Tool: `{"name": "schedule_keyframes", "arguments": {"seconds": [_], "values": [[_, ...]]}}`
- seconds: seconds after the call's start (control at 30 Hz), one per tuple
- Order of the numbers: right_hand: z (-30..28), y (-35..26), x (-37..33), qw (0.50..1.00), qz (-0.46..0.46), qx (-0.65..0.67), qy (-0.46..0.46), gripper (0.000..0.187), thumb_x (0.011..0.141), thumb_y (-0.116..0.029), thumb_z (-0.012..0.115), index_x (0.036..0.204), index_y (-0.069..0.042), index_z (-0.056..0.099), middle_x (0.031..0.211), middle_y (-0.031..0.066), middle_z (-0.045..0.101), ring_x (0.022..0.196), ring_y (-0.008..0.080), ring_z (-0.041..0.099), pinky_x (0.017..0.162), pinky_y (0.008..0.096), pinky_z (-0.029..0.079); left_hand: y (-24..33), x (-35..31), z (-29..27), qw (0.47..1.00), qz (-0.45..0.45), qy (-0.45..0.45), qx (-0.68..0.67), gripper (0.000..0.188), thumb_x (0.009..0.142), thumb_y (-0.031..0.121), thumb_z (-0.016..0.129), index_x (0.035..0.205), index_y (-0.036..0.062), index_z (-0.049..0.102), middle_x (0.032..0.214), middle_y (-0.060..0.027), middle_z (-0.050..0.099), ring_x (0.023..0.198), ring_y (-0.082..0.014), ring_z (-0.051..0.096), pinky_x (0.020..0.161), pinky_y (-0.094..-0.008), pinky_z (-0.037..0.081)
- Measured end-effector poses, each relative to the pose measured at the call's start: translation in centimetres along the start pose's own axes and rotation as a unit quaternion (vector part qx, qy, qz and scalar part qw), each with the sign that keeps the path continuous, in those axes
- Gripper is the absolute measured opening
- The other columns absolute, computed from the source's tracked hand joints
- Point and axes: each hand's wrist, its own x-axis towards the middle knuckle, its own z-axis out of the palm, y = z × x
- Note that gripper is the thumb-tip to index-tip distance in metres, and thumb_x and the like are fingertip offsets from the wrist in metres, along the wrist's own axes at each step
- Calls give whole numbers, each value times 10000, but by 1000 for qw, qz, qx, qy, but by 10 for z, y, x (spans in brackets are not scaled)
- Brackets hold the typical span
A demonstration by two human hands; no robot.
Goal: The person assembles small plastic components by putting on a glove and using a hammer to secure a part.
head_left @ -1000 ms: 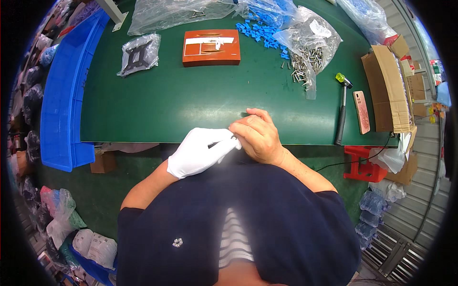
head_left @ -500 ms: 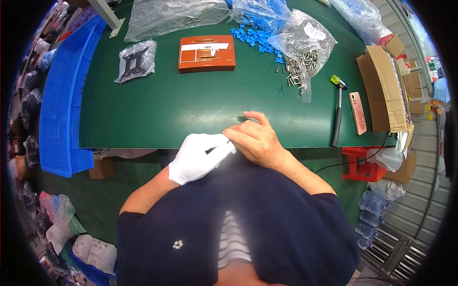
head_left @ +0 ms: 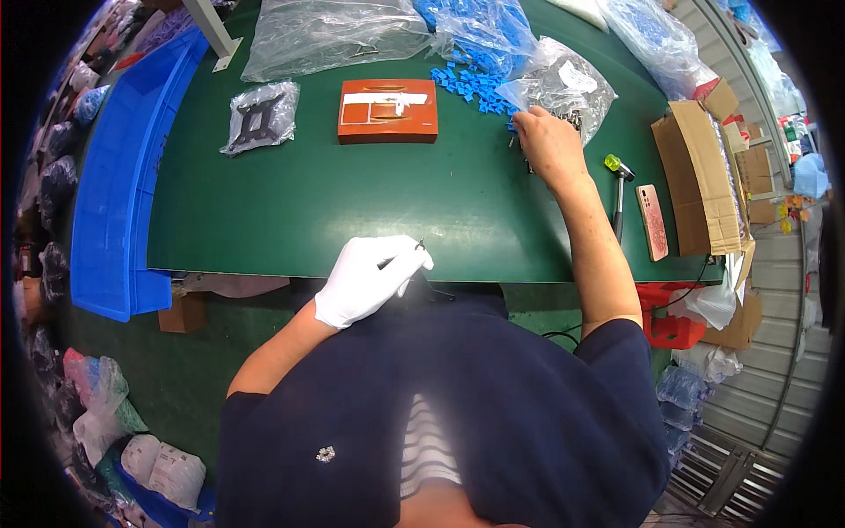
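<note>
My left hand (head_left: 370, 277), in a white glove, is closed in a pinch at the table's near edge. A small dark piece (head_left: 420, 245) sticks up at its fingertips, too small for me to name. My right hand (head_left: 552, 150) is bare and stretched out over the table. Its fingers are bent together at the near side of the blue plastic pieces (head_left: 475, 88) and the metal screws (head_left: 574, 118). Whatever its fingertips hold is hidden. A clear bag (head_left: 591, 95) lies just beyond this hand, and the hand covers most of the screws.
An orange-brown box (head_left: 387, 134) and a bagged black bracket (head_left: 258, 123) lie mid-table. At the right are a hammer (head_left: 620, 189), a pink phone (head_left: 651, 224) and an open carton (head_left: 687, 180). A blue crate (head_left: 114, 202) stands left. Clear bags (head_left: 334, 40) lie along the far side.
My right hand has left my left hand and moved far and to the right, onto the screws and blue pieces. My left hand has stayed near the edge, its small dark piece now showing.
</note>
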Motion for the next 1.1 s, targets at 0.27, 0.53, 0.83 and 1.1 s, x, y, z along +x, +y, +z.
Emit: {"name": "schedule_keyframes", "arguments": {"seconds": [0.27, 0.53, 0.83, 1.1], "values": [[-3, -12, 0, 984, -4, 173, -34, 178, 945, -197, 594, 1064, -106, 689, 954, 104, 652, 888, 344, 654, 764, 441, 531, 0, 0, -1, 1000, 4, -11, 7, 228, 986, 132, 553, 902, -13, 707, 703, -19, 593, 563, -59, 516, 539, -231, 402], [-3, 10, 5, 994, -48, 89, -49, 201, 937, -173, 574, 1092, -154, 701, 962, 92, 641, 867, 336, 670, 750, 459, 540, -2, 0, -2, 1000, 10, -13, 6, 232, 991, 140, 554, 907, -11, 708, 702, -22, 600, 566, -58, 520, 545, -231, 407], [7, 24, 12, 994, -73, 39, -68, 208, 929, -158, 612, 1125, -142, 680, 918, 112, 602, 852, 346, 658, 737, 461, 528, 0, -1, -2, 1000, 7, -16, 1, 234, 994, 149, 552, 918, -7, 709, 691, -18, 602, 570, -58, 527, 547, -229, 406], [-27, -41, -14, 922, -105, 371, -44, 155, 988, -120, 574, 1087, -35, 659, 932, 75, 663, 827, 208, 688, 735, 336, 536, 6, -7, -1, 999, 0, -23, 33, 236, 990, 146, 544, 914, -3, 710, 632, -28, 591, 539, -73, 525, 547, -241, 412]]}}
